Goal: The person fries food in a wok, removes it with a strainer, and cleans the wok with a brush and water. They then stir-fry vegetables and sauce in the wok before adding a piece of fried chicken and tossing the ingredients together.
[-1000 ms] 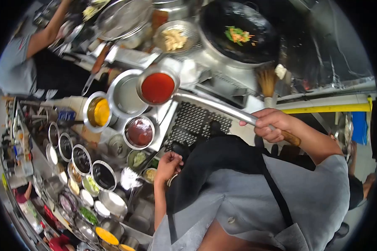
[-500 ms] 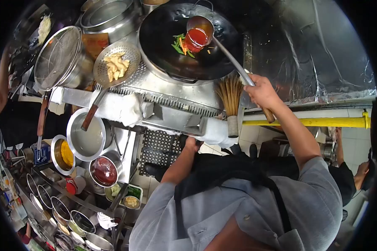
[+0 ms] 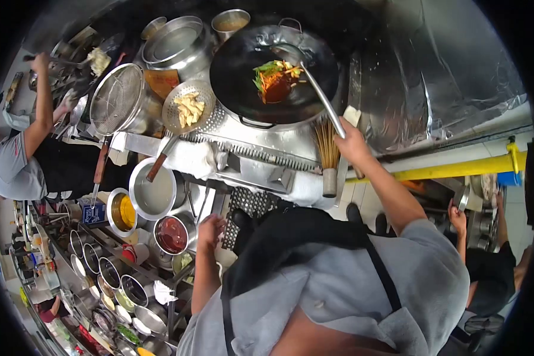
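My right hand (image 3: 351,143) is wrapped round the handle of a long metal ladle (image 3: 321,92). The ladle's bowl is in the black wok (image 3: 237,77), at the far side of the food. Red sauce (image 3: 276,89) lies in the wok with green and pale pieces of vegetable (image 3: 291,68). My left hand (image 3: 210,230) is beside the pot of red sauce (image 3: 172,234), with its fingers loosely bent apart and nothing visible in them. A bamboo wok brush (image 3: 327,154) stands at the stove's front edge, near my right hand.
Left of the wok, a perforated strainer (image 3: 171,115) holds pale pieces, and a mesh strainer (image 3: 117,98) rests on a pot. A steel bowl of cloudy liquid (image 3: 153,188) and a bowl of yellow liquid (image 3: 123,212) stand nearby. Co-workers are at both sides; a yellow pipe (image 3: 451,168) runs right.
The ladle has tipped its red sauce into the wok and lies further back. My left hand has moved from the stove's edge leftward to beside the sauce pot. The view has shifted.
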A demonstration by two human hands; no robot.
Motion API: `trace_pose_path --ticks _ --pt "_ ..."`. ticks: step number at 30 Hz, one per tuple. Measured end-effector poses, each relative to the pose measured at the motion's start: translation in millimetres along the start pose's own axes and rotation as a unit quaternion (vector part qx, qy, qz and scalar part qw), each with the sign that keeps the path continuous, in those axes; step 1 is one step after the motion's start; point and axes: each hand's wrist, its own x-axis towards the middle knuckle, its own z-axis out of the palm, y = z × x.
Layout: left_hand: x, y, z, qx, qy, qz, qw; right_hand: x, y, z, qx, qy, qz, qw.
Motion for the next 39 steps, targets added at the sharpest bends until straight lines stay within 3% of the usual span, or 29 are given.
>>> trace_pose_path --ticks 1,2,3,4,5,6,7,8,9,10,12,16,18,20,21,22,23,24,25,28,30,31,33,34,35,36,38,39 --pt "-18 25 6 0.069 0.046 0.019 0.996 6 32 6 -0.023 0.031 -0.116 0.993" --pt "-49 54 21 0.086 0.039 0.051 0.994 -3 2 -5 -0.024 0.033 -0.128 0.991" --pt "-50 55 13 0.087 0.022 0.075 0.993 -25 -47 -26 0.048 -0.037 0.058 0.996" --pt "-47 60 6 0.090 0.002 0.104 0.991 -38 -76 -36 0.119 -0.100 0.240 0.958" --pt "-47 70 6 0.091 -0.020 0.071 0.993 -40 -62 -39 0.243 -0.135 0.267 0.923" --pt "-42 77 8 0.074 -0.055 0.066 0.994 -26 -36 -15 0.243 -0.131 0.265 0.924" --pt "-34 83 11 0.102 -0.089 0.092 0.986 -8 2 21 0.133 -0.024 0.114 0.984" --pt "-25 88 15 0.127 -0.126 0.116 0.977 3 20 39 0.011 0.083 -0.041 0.996" --pt "-25 98 16 0.168 -0.137 0.127 0.968 3 2 49 -0.073 0.110 -0.065 0.989" --pt "-36 106 7 0.165 -0.138 0.130 0.968 -12 -17 48 -0.075 0.112 -0.069 0.988" --pt "-57 125 -10 0.223 -0.138 0.156 0.952 -27 -67 43 -0.007 0.067 0.007 0.998" --pt "-54 118 -81 0.034 -0.137 0.070 0.987 16 -49 52 -0.075 0.098 -0.120 0.985" --pt "-39 111 -97 0.119 -0.093 0.123 0.981 11 -36 67 -0.115 0.111 -0.168 0.973" --pt "-38 109 -112 0.094 -0.132 0.145 0.976 67 -68 76 -0.066 0.042 -0.061 0.995" --pt "-44 110 -119 0.063 -0.134 0.123 0.981 82 -121 76 0.023 0.024 0.028 0.999" --pt "-48 109 -125 0.031 -0.136 0.100 0.985 114 -143 75 0.079 -0.015 0.049 0.996" --pt "-54 108 -132 0.026 -0.138 0.090 0.986 131 -179 77 0.108 -0.020 0.003 0.994" --pt "-58 101 -141 0.018 -0.130 0.089 0.987 164 -188 87 0.227 0.007 0.064 0.972" --pt "-60 97 -151 0.043 -0.128 0.095 0.986 200 -187 88 0.250 -0.057 0.075 0.964" --pt "-81 91 -166 0.011 -0.093 0.094 0.991 264 -200 123 0.002 0.018 0.031 0.999" --pt "-93 81 -172 -0.016 -0.048 0.082 0.995 303 -218 153 -0.155 0.038 0.068 0.985" --pt "-96 74 -174 -0.016 -0.049 0.085 0.995 331 -222 162 -0.155 0.040 0.066 0.985" --pt "-102 62 -177 -0.022 -0.009 0.068 0.997 384 -234 178 -0.209 -0.217 0.063 0.952" --pt "-104 62 -175 -0.024 -0.005 0.070 0.997 395 -242 179 -0.209 -0.219 0.058 0.951" --pt "-107 61 -172 -0.011 0.000 0.065 0.998 404 -247 178 0.165 -0.224 0.239 0.930" --pt "-113 62 -171 0.005 0.006 0.058 0.998 412 -248 178 0.509 -0.191 0.383 0.747" --pt "-122 77 -160 0.037 0.010 0.074 0.997 453 -217 161 0.337 -0.352 0.299 0.821" --pt "-125 86 -158 0.046 -0.009 0.089 0.995 424 -235 154 0.135 -0.291 0.201 0.926"
